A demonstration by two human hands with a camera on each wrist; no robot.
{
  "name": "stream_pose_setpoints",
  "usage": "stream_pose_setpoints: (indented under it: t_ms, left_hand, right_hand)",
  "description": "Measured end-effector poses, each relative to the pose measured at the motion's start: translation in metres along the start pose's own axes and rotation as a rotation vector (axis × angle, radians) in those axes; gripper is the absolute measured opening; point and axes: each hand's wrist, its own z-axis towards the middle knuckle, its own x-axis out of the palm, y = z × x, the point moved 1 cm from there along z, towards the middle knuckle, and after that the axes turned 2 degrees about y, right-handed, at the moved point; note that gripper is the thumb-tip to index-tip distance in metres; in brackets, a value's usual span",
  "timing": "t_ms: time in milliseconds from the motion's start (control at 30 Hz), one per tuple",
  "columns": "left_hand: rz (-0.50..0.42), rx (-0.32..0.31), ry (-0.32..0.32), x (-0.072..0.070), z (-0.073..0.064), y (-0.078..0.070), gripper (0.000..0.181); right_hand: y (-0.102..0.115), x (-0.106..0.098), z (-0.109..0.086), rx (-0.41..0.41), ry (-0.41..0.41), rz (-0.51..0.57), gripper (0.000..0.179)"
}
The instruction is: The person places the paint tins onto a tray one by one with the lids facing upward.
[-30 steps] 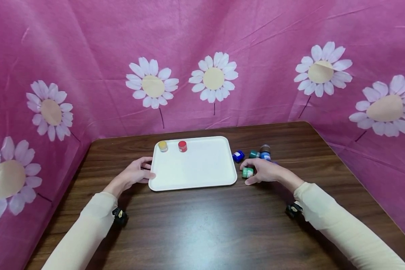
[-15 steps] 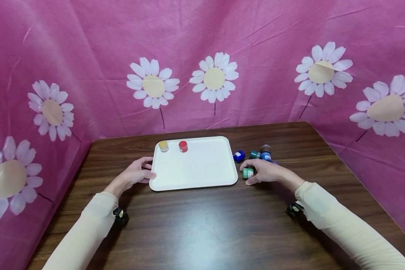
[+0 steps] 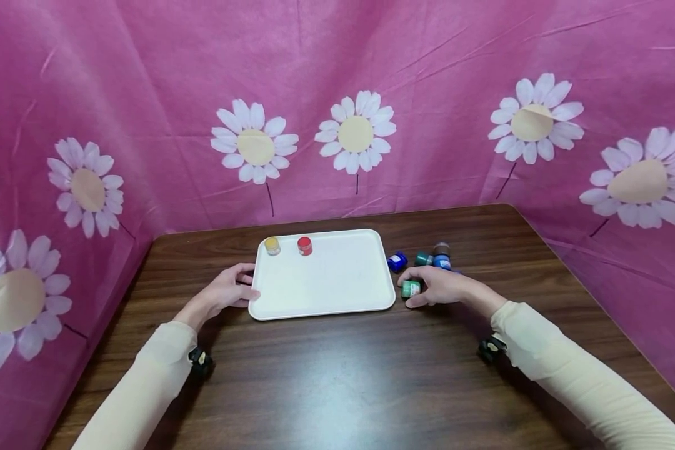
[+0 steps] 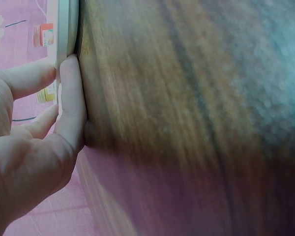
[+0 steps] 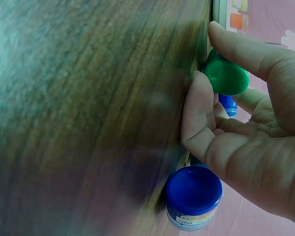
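Observation:
My left hand (image 3: pixel 227 289) grips the left edge of a white tray (image 3: pixel 326 281); in the left wrist view the thumb lies over the rim and fingers reach along its underside. A yellow-topped paint jar (image 3: pixel 272 246) and a red-topped paint jar (image 3: pixel 305 245) stand near the tray's far edge. Just off the tray's right side, my right hand (image 3: pixel 441 285) curls round a small green paint jar (image 3: pixel 411 289). From the right wrist, the jar's round green end (image 5: pixel 228 77) shows between thumb and fingers, low by the tabletop.
Beyond my right hand are a dark blue jar (image 3: pixel 397 262), a dark green jar (image 3: pixel 424 259), a lighter blue jar (image 3: pixel 442 261) and a brown one (image 3: pixel 442 248). Another blue-lidded jar (image 5: pixel 192 196) sits close below the right hand. Pink flowered cloth (image 3: pixel 427 156) surrounds the wooden table (image 3: pixel 337 375).

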Motion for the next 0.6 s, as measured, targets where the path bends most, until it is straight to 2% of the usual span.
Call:
stream_pose_setpoints:
  t_ms: [333, 600]
  left_hand:
    - [0.004, -0.004, -0.003, 0.0004, 0.001, -0.0005, 0.078]
    - [-0.001, -0.008, -0.002, 0.0005, -0.0009, -0.0012, 0.078]
  right_hand:
    - [0.0006, -0.001, -0.0022, 0.004, 0.021, 0.05, 0.047]
    - [-0.0004, -0.001, -0.0016, -0.026, 0.016, 0.042, 0.049]
